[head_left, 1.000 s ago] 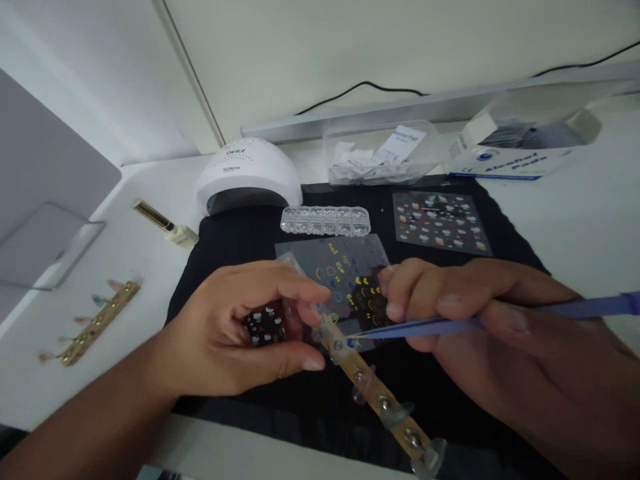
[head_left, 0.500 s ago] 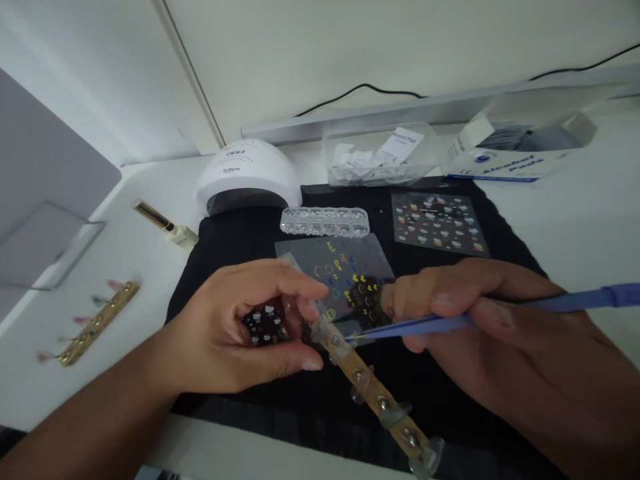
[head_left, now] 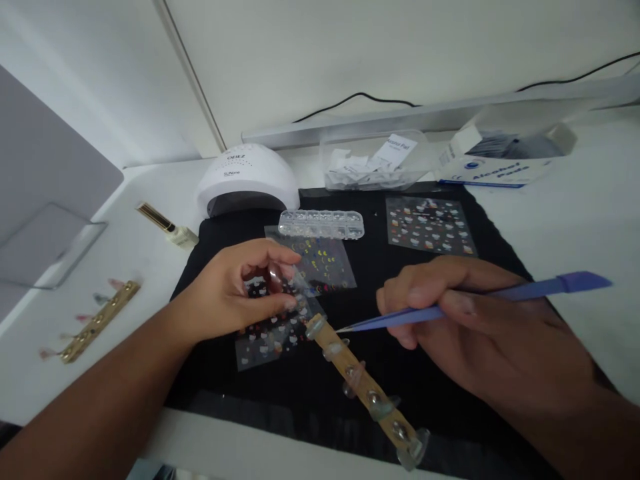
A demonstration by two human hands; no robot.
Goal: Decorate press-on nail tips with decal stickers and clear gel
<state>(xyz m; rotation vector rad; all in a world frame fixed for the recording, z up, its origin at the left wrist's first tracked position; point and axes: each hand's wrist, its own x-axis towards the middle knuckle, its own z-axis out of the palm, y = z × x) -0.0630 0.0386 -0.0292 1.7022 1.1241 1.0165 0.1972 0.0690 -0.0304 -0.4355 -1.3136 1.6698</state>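
Black cloth (head_left: 440, 373) covers the middle of the worktop (head_left: 575, 220), and both hands work over it. Far left of the grips, on bare worktop, lies a brass strip (head_left: 95, 323) of coloured nail tips, with a gold-capped bottle (head_left: 167, 227) and a white nail lamp (head_left: 247, 177) behind it. The left hand (head_left: 235, 297) has its grip closed, thumb and forefinger pinching a clear film (head_left: 300, 283) above a sticker sheet (head_left: 273, 330) lying on the cloth just under that grip. Right of it, a wooden stick (head_left: 363, 387) carrying clear nail tips runs down toward the near edge. The right hand (head_left: 480, 333) grips purple tweezers (head_left: 450, 308) between thumb and fingers, the point nearly touching the stick's top tip. Beyond the grips sit a clear rhinestone case (head_left: 320, 225) and a second sticker sheet (head_left: 430, 227).
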